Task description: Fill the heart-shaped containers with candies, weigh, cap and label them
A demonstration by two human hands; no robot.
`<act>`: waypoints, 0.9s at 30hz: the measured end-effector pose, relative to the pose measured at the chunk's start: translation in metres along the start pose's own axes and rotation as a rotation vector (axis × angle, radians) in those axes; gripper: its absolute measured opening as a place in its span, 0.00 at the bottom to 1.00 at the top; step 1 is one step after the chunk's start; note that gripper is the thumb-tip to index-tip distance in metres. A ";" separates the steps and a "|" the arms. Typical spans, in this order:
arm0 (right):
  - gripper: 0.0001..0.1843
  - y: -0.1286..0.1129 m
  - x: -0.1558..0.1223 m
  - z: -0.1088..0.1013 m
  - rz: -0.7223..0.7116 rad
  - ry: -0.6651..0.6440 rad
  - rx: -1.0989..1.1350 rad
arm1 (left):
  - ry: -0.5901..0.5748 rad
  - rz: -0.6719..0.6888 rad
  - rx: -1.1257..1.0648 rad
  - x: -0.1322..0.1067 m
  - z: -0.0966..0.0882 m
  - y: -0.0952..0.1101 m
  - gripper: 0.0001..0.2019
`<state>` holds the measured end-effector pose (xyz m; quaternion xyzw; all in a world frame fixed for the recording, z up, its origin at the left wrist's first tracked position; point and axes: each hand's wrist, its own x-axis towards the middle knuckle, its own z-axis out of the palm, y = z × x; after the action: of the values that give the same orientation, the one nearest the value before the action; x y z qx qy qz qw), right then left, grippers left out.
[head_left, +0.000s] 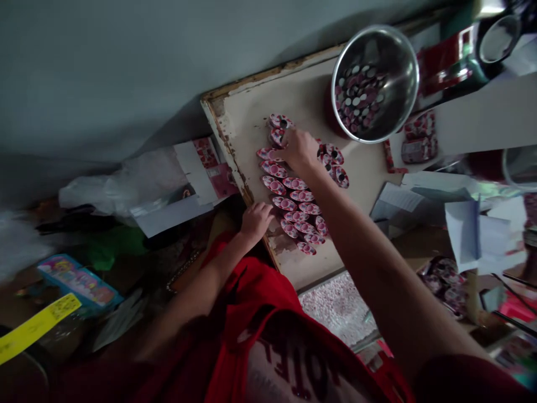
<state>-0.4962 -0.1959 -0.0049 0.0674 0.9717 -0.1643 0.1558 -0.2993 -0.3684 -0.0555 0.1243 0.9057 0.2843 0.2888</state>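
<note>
Several eye-shaped pieces with a pink and red pattern (274, 185) lie in a cluster on the worn white table (247, 112). Most show a pink round centre; a few at the far end and right side (334, 153) have a dark one. My right hand (300, 150) reaches over the far part of the cluster, its fingers drawn together and touching down among the pieces. Whatever is between its fingertips is hidden. At the near left table edge rests my left hand (255, 221), fingers loosely bent and apart, beside the pieces, holding nothing visible.
A steel pot (403, 84) with many small pink and white discs stands at the back right. Beyond it is a red and green machine (448, 61). Papers (482, 229) lie right; a white box (176, 212) and plastic bags (100, 193) sit left.
</note>
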 end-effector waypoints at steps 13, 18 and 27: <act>0.13 0.009 -0.200 0.063 0.178 -0.007 0.851 | 0.196 0.251 0.027 -0.014 -0.034 -0.004 0.11; 0.11 -0.003 -0.143 0.043 0.227 -0.014 0.995 | 0.343 0.374 -0.014 0.032 -0.065 0.004 0.12; 0.19 -0.014 0.013 -0.019 0.300 -0.144 0.041 | 0.331 0.053 -0.129 0.108 -0.148 -0.030 0.23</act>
<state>-0.5165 -0.2017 0.0120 0.2029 0.9335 -0.1631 0.2464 -0.4754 -0.4160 -0.0225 0.0808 0.9172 0.3658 0.1354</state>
